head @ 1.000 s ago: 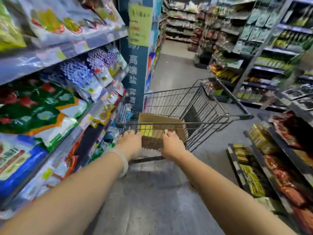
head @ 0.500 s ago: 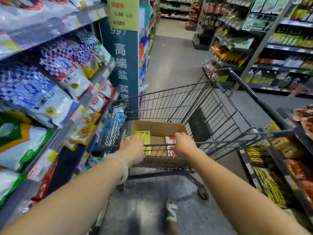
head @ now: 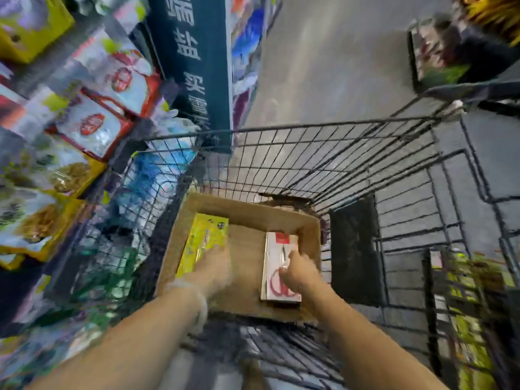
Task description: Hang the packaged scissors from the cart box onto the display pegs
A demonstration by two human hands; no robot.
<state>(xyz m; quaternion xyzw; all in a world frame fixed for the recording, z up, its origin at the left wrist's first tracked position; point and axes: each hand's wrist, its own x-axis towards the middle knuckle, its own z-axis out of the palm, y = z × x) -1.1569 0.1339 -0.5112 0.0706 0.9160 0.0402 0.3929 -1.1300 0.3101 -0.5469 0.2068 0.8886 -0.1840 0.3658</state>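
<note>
A brown cardboard box [head: 253, 211] sits in the wire shopping cart [head: 323, 153]. Inside it, a yellow packaged item [head: 206, 235] lies on the left and a white pack of red-handled scissors [head: 277, 246] on the right. My left hand [head: 215, 267], blurred by motion, is down in the box over the lower end of the yellow pack. My right hand [head: 299, 273] rests on the white scissors pack, fingers touching its front. The blur hides whether either hand grips its pack. No display pegs are in view.
Shelves of bagged goods [head: 92, 114] run close along the cart's left side, beside a dark blue sign column [head: 197, 66]. More shelving [head: 472, 305] stands at the lower right. The grey aisle floor [head: 337, 66] stretches ahead of the cart.
Both hands left the cart's handle and dropped into the box, the left onto the yellow pack, the right onto the white scissors pack. My view tilted down over the cart.
</note>
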